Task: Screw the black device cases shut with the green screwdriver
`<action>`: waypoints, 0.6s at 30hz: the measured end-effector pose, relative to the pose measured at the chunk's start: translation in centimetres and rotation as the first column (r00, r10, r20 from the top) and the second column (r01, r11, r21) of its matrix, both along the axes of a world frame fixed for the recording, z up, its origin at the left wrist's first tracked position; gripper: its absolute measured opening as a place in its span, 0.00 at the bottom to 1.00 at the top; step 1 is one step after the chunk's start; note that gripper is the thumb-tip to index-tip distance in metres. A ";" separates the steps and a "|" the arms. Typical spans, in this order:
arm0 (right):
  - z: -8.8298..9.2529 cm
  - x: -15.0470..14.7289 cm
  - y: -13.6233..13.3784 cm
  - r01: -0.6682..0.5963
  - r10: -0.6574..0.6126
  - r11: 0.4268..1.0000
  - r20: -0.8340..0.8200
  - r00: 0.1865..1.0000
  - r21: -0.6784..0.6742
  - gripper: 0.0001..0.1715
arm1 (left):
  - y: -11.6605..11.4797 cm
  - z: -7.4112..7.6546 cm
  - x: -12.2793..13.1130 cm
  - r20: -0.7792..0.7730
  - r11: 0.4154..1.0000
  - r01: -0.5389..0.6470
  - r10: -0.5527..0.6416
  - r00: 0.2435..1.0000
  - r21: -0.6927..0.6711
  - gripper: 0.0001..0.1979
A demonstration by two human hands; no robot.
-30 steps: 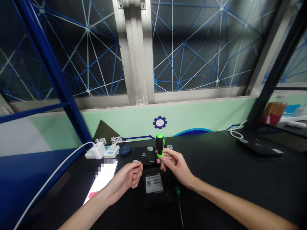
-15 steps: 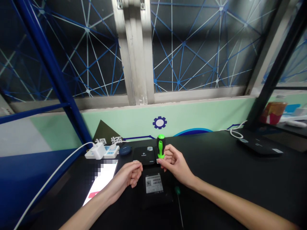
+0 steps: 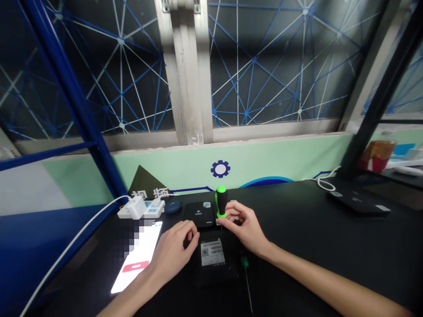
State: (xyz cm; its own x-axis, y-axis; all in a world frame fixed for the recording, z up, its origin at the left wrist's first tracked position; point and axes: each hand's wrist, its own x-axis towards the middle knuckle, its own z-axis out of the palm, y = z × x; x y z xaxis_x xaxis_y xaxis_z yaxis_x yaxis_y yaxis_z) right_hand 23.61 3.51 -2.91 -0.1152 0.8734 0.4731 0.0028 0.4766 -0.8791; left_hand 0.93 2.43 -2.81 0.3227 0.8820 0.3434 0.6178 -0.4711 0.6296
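Observation:
A green-and-black screwdriver (image 3: 221,202) stands upright in my right hand (image 3: 246,226), with thumb and fingers closed around the lower handle. Its thin shaft points down at the far edge of a black set-top box (image 3: 214,273), which lies with a white label (image 3: 212,252) facing up. My left hand (image 3: 180,246) is curled, thumb and forefinger tips together at the box's upper left corner. Another screwdriver with a dark green handle (image 3: 244,262) lies to the right of the box. Just behind is a second black box (image 3: 198,214) with a small logo.
To the left lie a lit phone (image 3: 139,255), a white power strip (image 3: 153,208) with a charger (image 3: 135,208), and a dark blue case (image 3: 172,207). Another flat black device (image 3: 358,202) and a white cable (image 3: 325,182) are at the right. The wall (image 3: 185,165) and windows rise behind the table.
My left hand has turned more palm-down, its thumb now at the box corner. The screwdriver has turned in my right hand and shifted slightly, its shaft now showing below the handle.

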 end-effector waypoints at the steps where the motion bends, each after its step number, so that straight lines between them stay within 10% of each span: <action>1: 0.1 0.0 0.0 0.014 -0.014 1.000 0.005 1.000 0.013 0.17 | -0.1 0.0 0.0 -0.037 0.999 -0.003 0.005 0.999 0.048 0.10; 18: 0.6 0.6 -0.9 -0.063 0.064 0.998 -0.022 0.998 0.012 0.14 | -0.1 -0.4 -0.5 -0.052 0.994 0.106 -0.108 0.993 -0.041 0.06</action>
State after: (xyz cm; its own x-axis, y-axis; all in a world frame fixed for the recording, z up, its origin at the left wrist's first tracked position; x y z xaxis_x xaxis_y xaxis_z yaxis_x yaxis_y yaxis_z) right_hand 24.17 2.61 -2.33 -0.1595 0.8594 0.4858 -0.0475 0.4849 -0.8733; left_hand 0.48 2.36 -3.19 0.4329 0.8536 0.2897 0.5990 -0.5126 0.6151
